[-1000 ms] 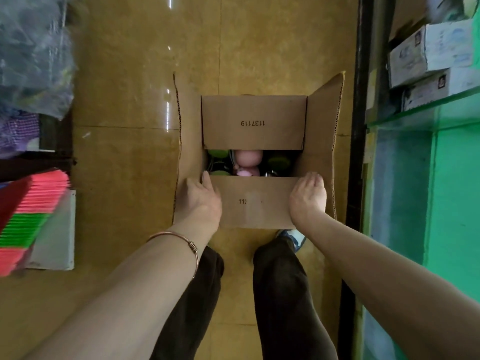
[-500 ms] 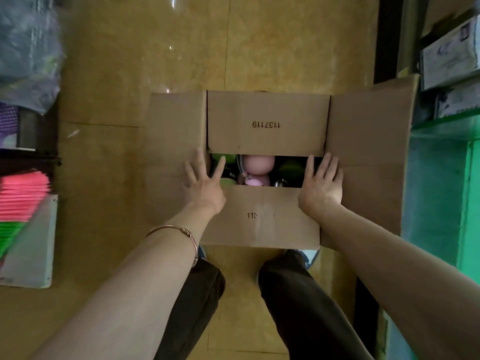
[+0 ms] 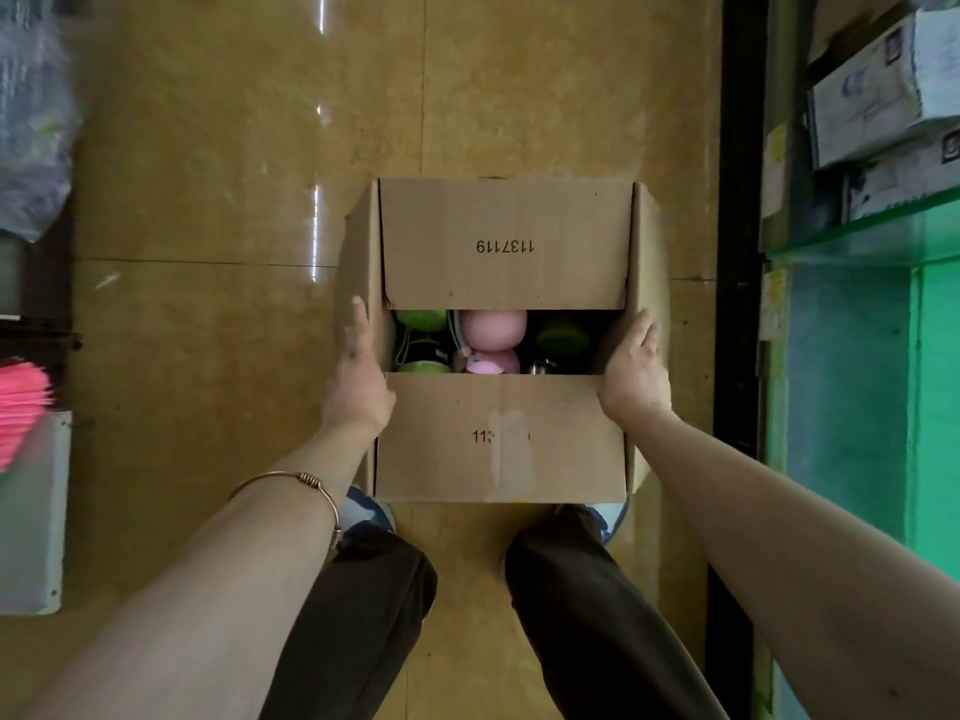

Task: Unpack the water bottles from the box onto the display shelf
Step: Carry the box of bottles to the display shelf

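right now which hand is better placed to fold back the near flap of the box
Either, by a hair the left. The left hand lies open against the brown cardboard box at the near flap's corner; the right hand rests on the opposite corner. Both are empty and about equally close.

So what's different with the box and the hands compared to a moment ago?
The side flaps, splayed flat half a second ago, now stand up, with the left hand and right hand flat against them. The two inner flaps still half cover the bottles; none taken out.
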A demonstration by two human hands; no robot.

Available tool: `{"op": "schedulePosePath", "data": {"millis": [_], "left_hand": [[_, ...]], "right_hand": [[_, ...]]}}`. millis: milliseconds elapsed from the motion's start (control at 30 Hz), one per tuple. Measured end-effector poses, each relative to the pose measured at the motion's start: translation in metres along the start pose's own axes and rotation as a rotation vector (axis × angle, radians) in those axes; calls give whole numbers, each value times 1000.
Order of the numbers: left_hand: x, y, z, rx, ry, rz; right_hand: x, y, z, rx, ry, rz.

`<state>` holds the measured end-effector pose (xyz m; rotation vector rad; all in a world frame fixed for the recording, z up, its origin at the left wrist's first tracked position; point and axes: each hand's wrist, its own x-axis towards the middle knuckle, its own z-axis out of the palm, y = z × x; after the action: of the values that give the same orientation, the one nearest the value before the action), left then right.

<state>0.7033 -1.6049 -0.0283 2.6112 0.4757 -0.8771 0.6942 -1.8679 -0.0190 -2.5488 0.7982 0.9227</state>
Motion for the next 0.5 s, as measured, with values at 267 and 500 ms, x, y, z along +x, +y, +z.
{"op": "schedulePosePath", "data": {"millis": [267,500], "left_hand": [[14,-3,-6,-276,-122,-154],[-5,1,-13,-92,99,38]], "right_hand": [[24,22,-10,239,-69,104],[-2,0,-8,-191,51,-28]]}}
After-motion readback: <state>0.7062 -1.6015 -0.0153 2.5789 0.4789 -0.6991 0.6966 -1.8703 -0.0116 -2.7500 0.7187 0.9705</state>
